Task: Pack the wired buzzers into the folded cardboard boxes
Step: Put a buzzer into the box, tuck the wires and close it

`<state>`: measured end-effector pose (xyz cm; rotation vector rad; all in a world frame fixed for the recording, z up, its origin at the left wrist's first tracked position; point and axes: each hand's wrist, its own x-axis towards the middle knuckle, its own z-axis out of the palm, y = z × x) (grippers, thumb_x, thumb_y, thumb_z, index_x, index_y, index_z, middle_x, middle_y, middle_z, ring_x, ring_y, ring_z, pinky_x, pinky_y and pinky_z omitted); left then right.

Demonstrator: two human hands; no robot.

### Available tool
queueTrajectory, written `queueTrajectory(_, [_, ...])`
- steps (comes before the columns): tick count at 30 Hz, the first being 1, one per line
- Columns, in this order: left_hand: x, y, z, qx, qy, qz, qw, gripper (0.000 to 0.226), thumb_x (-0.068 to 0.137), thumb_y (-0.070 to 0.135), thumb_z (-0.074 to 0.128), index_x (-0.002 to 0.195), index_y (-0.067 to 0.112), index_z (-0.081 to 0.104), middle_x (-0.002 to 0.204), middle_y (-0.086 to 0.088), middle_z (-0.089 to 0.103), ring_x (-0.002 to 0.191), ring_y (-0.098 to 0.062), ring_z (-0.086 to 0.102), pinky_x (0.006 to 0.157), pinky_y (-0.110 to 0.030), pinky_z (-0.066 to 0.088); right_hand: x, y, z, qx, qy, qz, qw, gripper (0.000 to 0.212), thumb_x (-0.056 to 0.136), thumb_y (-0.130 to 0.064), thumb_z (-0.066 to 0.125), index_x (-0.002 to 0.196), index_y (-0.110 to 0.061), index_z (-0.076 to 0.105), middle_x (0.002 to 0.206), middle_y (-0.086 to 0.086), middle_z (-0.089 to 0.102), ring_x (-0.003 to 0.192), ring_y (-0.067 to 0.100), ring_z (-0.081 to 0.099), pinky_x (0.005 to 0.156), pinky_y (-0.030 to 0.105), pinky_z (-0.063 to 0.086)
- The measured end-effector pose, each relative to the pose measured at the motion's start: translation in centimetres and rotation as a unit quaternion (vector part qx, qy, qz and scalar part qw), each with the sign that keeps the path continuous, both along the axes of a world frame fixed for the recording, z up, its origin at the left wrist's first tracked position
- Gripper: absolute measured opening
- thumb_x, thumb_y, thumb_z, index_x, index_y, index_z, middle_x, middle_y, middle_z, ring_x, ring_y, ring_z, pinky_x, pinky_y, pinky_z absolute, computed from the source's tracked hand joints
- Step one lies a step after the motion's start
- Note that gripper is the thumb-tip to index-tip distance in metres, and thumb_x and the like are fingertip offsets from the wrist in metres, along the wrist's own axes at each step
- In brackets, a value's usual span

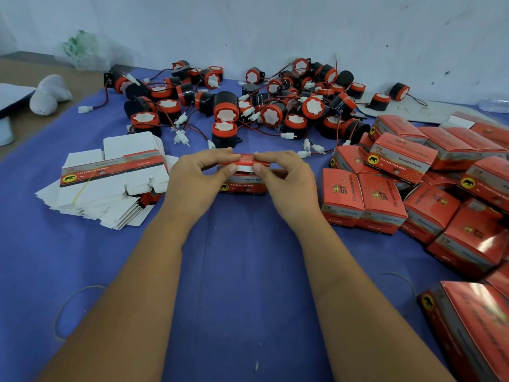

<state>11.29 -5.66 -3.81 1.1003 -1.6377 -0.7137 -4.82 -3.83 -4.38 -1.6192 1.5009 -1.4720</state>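
1. The box (243, 179) stands on the cloth (242, 271) at the middle of the table, a little toward the far edge, between the two hands. Its long axis runs left to right, and its printed side faces the person.
2. The left hand (198, 179) and right hand (283, 179) each pinch the top flap from their own end, fingers over the red top and thumbs against the white tuck strip below it. Judging by this, the flap is being pressed shut, with each hand bracing its end so the box does not slide or skew.
3. Whether a buzzer is already inside cannot be seen; the near-closed lid suggests so.
4. The loose buzzers (248, 106) lie in a heap along the far edge by the wall, wires and white plugs trailing toward the box. That puts the next one within easy reach.
5. The flat blanks (110, 183) sit in a fanned stack toward the left edge, just beside the left hand and ready to be folded.
6. The packed boxes (413, 188) pile up along the right edge, some upright and some tipped, near the right hand. A closed box can likely be set aside there.
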Motion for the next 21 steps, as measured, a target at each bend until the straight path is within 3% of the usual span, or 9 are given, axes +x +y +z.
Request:
queueTrajectory(3, [-0.1, 0.1, -0.1, -0.007, -0.012, 0.006, 1.000, 0.025, 0.090, 0.013, 0.068, 0.112, 0.026, 0.069, 0.125, 0.005, 0.066, 0.120, -0.005, 0.056, 0.102, -0.024, 0.047, 0.3, 0.0, -0.2, -0.037, 0.046, -0.043, 0.997, 0.018, 0.088, -0.018, 0.071, 0.106, -0.020, 0.073, 0.105, -0.015, 0.051, 0.102, 0.006, 0.052, 0.088, 0.012, 0.045])
queueTrajectory(4, [-0.2, 0.2, -0.1, -0.009, -0.017, 0.013, 1.000, 0.024, 0.091, 0.014, 0.068, 0.113, 0.024, 0.071, 0.126, 0.005, 0.065, 0.121, -0.006, 0.056, 0.103, -0.027, 0.046, 0.4, 0.0, -0.2, -0.062, 0.078, -0.066, 0.993, 0.018, 0.087, -0.017, 0.072, 0.105, -0.017, 0.074, 0.102, -0.013, 0.049, 0.101, 0.010, 0.051, 0.086, 0.014, 0.045])
queueTrajectory(7, [-0.2, 0.4, -0.2, -0.034, -0.055, 0.030, 0.997, 0.026, 0.089, 0.017, 0.070, 0.115, 0.022, 0.072, 0.128, 0.005, 0.065, 0.123, -0.009, 0.054, 0.105, -0.030, 0.044, 0.8, 0.2, -0.1, -0.119, 0.178, -0.107, 0.971, 0.015, 0.085, -0.014, 0.073, 0.100, -0.011, 0.075, 0.091, -0.001, 0.054, 0.090, 0.024, 0.053, 0.079, 0.038, 0.049])
queueTrajectory(9, [-0.2, 0.5, -0.2, -0.093, -0.133, 0.060, 0.985, 0.031, 0.084, 0.018, 0.074, 0.115, 0.021, 0.072, 0.126, 0.000, 0.063, 0.121, -0.017, 0.052, 0.101, -0.027, 0.039, 0.9, 0.3, 0.0, -0.143, 0.218, -0.117, 0.958, 0.016, 0.085, -0.013, 0.072, 0.100, -0.008, 0.075, 0.085, 0.007, 0.057, 0.083, 0.027, 0.053, 0.074, 0.045, 0.048])
queueTrajectory(12, [-1.1, 0.6, -0.2, -0.189, -0.217, 0.076, 0.955, 0.034, 0.078, 0.011, 0.078, 0.112, 0.012, 0.074, 0.104, -0.010, 0.061, 0.100, -0.030, 0.052, 0.084, -0.033, 0.040, 0.8, 0.6, 0.2, -0.152, 0.244, -0.121, 0.950, 0.016, 0.087, -0.013, 0.069, 0.101, -0.007, 0.075, 0.082, 0.011, 0.057, 0.080, 0.029, 0.053, 0.070, 0.049, 0.047])
queueTrajectory(16, [-2.0, 0.6, -0.3, -0.237, -0.215, 0.077, 0.944, 0.029, 0.074, 0.008, 0.080, 0.103, 0.011, 0.076, 0.083, -0.010, 0.058, 0.077, -0.029, 0.048, 0.066, -0.046, 0.043, 0.8, 0.8, 0.3, -0.171, 0.264, -0.126, 0.941, 0.012, 0.087, -0.011, 0.070, 0.095, -0.005, 0.076, 0.083, 0.012, 0.059, 0.080, 0.031, 0.053, 0.067, 0.048, 0.047])
queueTrajectory(21, [-2.1, 0.5, -0.1, -0.244, -0.221, 0.107, 0.938, 0.021, 0.077, 0.008, 0.075, 0.096, 0.013, 0.079, 0.072, -0.010, 0.053, 0.071, -0.029, 0.044, 0.061, -0.042, 0.039, 0.8, 1.0, 0.4, -0.182, 0.291, -0.131, 0.930, 0.010, 0.085, -0.010, 0.071, 0.093, -0.005, 0.075, 0.079, 0.010, 0.056, 0.077, 0.030, 0.052, 0.063, 0.044, 0.047])
